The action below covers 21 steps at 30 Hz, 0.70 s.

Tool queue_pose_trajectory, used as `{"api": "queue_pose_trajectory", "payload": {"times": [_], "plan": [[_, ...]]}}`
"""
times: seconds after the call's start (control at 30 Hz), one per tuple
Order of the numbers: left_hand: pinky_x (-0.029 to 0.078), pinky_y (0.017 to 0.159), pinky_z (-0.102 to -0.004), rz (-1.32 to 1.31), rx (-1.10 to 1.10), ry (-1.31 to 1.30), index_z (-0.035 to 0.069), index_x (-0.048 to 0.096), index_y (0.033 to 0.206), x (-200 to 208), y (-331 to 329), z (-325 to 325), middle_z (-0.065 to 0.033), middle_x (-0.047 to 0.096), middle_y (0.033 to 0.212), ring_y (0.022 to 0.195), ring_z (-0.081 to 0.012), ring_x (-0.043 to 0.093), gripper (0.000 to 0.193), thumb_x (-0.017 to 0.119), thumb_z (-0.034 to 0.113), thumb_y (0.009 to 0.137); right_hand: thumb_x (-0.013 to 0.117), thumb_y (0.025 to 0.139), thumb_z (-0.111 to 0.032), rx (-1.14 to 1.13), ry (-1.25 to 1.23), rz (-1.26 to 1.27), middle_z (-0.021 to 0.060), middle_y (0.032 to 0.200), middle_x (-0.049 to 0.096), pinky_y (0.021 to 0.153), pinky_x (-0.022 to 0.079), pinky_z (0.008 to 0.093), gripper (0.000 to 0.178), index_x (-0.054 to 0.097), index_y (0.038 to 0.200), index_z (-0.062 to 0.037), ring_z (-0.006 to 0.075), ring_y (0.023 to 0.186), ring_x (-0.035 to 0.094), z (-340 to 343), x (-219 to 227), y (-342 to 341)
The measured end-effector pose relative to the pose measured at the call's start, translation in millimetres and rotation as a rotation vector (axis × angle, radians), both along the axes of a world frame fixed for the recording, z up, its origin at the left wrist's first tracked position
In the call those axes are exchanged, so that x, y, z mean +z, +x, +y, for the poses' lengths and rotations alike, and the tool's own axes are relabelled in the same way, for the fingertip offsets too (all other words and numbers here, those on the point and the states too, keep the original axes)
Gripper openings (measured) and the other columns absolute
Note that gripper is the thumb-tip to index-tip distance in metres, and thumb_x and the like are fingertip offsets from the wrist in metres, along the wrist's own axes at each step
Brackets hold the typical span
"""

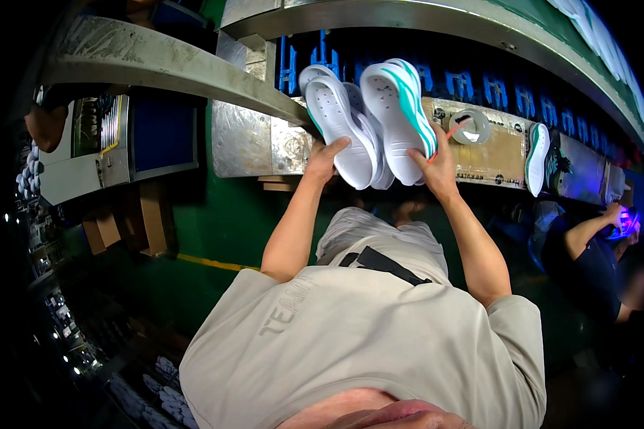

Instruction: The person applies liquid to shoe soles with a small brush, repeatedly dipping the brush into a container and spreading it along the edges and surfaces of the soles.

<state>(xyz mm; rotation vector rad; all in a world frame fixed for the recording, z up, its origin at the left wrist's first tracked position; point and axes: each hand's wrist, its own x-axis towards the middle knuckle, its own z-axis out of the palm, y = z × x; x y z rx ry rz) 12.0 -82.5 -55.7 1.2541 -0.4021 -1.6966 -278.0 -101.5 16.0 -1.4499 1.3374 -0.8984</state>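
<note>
My left hand point(323, 161) is closed on a white shoe sole point(338, 121), its thumb over the inner face. Other white soles are layered against that one. In my right hand point(436, 166) is another white shoe sole point(388, 118) with teal stripes along its side, stacked with at least one more. Both groups are held upright side by side above the bench edge, the thumbs near their lower ends. A thin orange-red stick point(456, 129) shows beside my right hand and reaches to a translucent round bowl point(479, 127); whether my fingers hold it I cannot tell.
Taped cardboard point(499, 154) covers the bench under the bowl. Farther right lies a single white-and-teal sole point(537, 159). Blue brackets point(494, 91) line up behind, beneath a metal rail point(408, 16). Another beam point(172, 68) crosses at left. A co-worker point(587, 250) sits at right.
</note>
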Motion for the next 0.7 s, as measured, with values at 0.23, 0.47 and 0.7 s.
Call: {"api": "queue_pose_trajectory", "payload": {"times": [0.23,0.47,0.7], "plan": [[0.050,0.099,-0.0370,-0.781,-0.183,-0.235,-0.008,0.051,0.140,11,49,31,-0.0185,0.068,0.123,0.111,-0.0256,0.065,0.066,0.078,0.023,0.087,0.080,0.088,-0.034,0.002,0.116,-0.028,0.0275,0.133,0.062,0.106,0.045,0.0426,0.078,0.044,0.147,0.0037,0.0361,0.127,0.060,28,-40,30],[0.050,0.095,-0.0395,-0.880,0.028,-0.177,-0.006,0.061,0.127,-37,32,8,-0.0225,0.071,0.111,0.103,-0.0324,0.067,0.053,0.059,0.041,0.103,0.075,0.091,-0.033,-0.017,0.004,0.266,0.0353,0.116,0.063,0.090,0.050,0.0537,0.066,0.047,0.138,0.0028,0.0522,0.107,0.062,22,-89,59],[0.051,0.095,-0.0452,-1.220,0.056,-0.072,-0.007,0.062,0.129,5,36,-11,-0.0305,0.067,0.118,0.108,-0.0430,0.066,0.054,0.067,0.036,0.097,0.074,0.091,-0.034,0.169,0.032,0.430,0.0322,0.106,0.066,0.081,0.051,0.0562,0.057,0.049,0.129,-0.0002,0.0503,0.095,0.065,-11,-61,45]]}}
